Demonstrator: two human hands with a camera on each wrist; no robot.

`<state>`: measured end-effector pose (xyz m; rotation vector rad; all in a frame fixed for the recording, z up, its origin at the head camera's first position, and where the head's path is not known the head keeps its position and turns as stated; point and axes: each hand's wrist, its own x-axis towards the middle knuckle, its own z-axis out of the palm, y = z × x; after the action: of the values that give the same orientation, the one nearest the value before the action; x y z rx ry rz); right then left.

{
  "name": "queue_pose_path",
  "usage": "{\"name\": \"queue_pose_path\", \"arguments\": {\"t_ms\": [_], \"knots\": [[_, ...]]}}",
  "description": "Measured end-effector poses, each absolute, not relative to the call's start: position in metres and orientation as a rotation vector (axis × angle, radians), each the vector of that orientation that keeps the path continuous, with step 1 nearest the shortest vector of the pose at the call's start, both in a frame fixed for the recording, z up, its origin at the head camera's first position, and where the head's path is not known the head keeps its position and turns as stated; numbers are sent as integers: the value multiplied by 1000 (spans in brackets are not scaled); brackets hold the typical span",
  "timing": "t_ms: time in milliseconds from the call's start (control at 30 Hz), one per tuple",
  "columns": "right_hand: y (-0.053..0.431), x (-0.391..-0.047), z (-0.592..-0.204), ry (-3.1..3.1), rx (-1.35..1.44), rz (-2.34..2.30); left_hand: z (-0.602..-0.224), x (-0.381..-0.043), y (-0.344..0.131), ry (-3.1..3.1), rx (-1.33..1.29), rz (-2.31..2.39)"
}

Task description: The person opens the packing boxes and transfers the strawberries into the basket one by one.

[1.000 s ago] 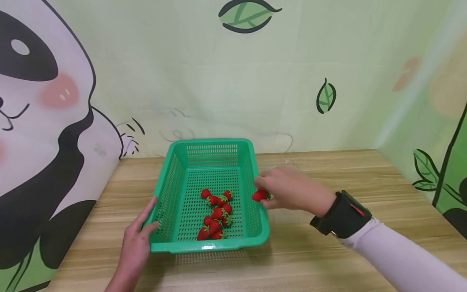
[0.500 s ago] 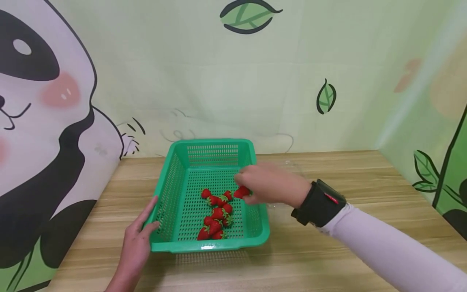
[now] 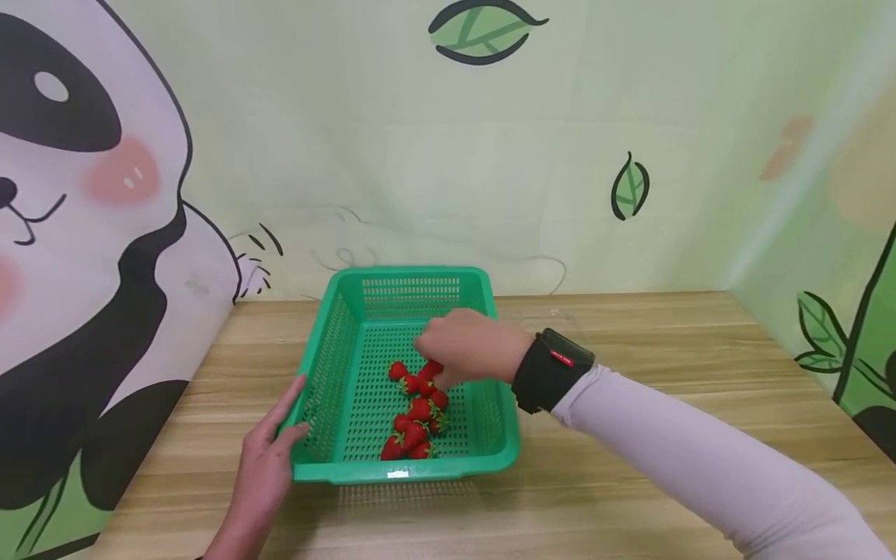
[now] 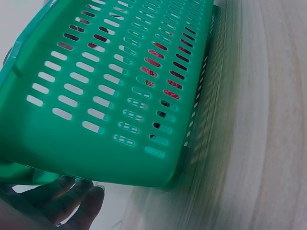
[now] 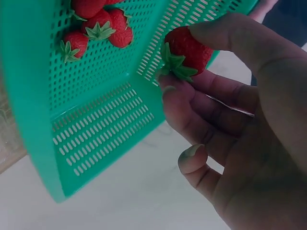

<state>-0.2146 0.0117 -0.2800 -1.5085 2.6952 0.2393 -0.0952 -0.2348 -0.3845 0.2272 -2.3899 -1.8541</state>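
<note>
A green plastic basket (image 3: 406,471) with slotted walls stands on the table, and several red strawberries (image 3: 414,432) with green leaves lie on its floor. Over the basket, my right hand (image 3: 472,346) pinches one strawberry (image 5: 189,50) between thumb and fingers; in the right wrist view its leaves face down-left. This hand partly covers the pile in the head view. At the basket's near left side, my left hand (image 3: 264,467) holds the rim, thumb over the inside and fingers outside. The left wrist view shows its fingers (image 4: 88,206) at the basket's edge, partly out of frame.
A clear, hard-to-see plastic item (image 3: 556,315) lies right of the basket, partly behind the right forearm. The wooden table (image 3: 665,334) meets a wall (image 3: 546,194) with a panda and leaf print close behind the basket.
My right hand has carried the strawberry leftward, from beside the basket's right rim to above the strawberries inside. The left hand keeps its place on the rim.
</note>
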Motion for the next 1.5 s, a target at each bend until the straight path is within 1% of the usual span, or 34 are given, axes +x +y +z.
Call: {"name": "queue_pose_path", "arguments": {"t_ms": [167,367,533,900,1333,1500], "knots": [[-3,-222,-288,2658,-1462,297,-384,-97,-234,-2393,220,-1854],[-21,-232,-301,2623,-1325,313,-384,-97,-235,-2412,227,-1836],[-37,-235,-314,2595,-1282,343,-384,-96,-236,-2408,222,-1836],[-61,-235,-340,2561,-1298,483,-384,-96,-236,-2404,219,-1850],[-64,-232,-345,2547,-1373,516,-383,-94,-236,-2415,207,-1831],[-60,-232,-339,2547,-1385,408,-383,-95,-236,-2415,205,-1845]]}}
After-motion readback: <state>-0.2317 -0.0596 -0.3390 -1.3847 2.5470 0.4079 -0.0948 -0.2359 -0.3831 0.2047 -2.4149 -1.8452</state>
